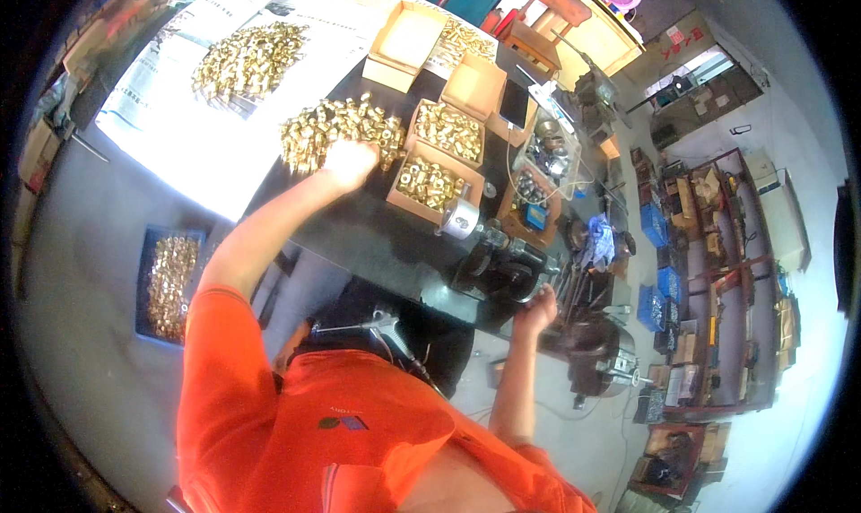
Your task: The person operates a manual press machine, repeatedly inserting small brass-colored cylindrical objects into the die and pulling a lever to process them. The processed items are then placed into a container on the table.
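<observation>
My left hand (352, 163) is at the near edge of a loose heap of brass fittings (314, 129) on the dark table. Its fingers look curled; overexposure hides what they hold, if anything. To its right, two cardboard boxes hold brass fittings, the nearer box (411, 203) and the farther box (465, 157). A small dark bench machine (508, 266) with a round silver chuck (460, 219) stands at the table's near right. Beside the machine's right end is my right hand (536, 310), closed, thumb uppermost. What lies inside its fingers cannot be made out.
Another brass heap (249, 60) lies on white paper sheets (170, 159) at far left. A blue crate (143, 284) of fittings stands on the floor. An open carton (405, 39) is at the back. Right of the table are dark machinery (599, 356) and shelves (717, 280).
</observation>
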Demonstrator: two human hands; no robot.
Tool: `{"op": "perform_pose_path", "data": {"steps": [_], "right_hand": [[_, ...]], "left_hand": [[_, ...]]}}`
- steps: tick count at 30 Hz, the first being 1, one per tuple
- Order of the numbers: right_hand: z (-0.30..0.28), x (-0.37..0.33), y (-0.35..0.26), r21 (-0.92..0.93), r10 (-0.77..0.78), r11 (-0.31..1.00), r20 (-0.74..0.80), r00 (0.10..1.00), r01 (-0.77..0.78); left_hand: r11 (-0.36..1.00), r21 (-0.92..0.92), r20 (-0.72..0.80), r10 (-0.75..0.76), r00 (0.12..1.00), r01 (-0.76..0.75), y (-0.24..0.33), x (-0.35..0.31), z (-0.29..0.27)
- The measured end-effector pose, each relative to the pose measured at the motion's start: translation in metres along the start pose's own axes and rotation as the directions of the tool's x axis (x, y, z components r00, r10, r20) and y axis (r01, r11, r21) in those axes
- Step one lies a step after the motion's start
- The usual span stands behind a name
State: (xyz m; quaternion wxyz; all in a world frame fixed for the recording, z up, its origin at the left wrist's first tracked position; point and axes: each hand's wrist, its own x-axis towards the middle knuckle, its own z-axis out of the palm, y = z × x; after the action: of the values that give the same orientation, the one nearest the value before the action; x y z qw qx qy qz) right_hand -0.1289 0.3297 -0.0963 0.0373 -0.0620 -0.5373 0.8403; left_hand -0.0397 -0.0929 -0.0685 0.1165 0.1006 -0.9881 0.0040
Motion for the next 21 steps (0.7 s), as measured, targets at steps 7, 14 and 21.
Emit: {"op": "perform_pose_path", "data": {"steps": [7,14,21], "right_hand": [[0.006,-0.003,-0.003,-0.039,-0.016,0.999,-0.04,0.999,0.014],[0.012,-0.006,-0.004,-0.031,-0.01,0.999,-0.052,0.999,0.008],[-0.002,-0.002,0.004,0.026,-0.016,1.0,-0.043,0.999,0.017]], "left_hand": [[0.993,0.049,0.017,0.104,0.994,-0.104,0.001,0.007,-0.008],[0.973,0.064,0.033,0.22,0.975,-0.222,-0.008,0.008,-0.008],[0.291,-0.949,0.129,-0.001,0.992,0.123,0.029,-0.031,-0.061]]}}
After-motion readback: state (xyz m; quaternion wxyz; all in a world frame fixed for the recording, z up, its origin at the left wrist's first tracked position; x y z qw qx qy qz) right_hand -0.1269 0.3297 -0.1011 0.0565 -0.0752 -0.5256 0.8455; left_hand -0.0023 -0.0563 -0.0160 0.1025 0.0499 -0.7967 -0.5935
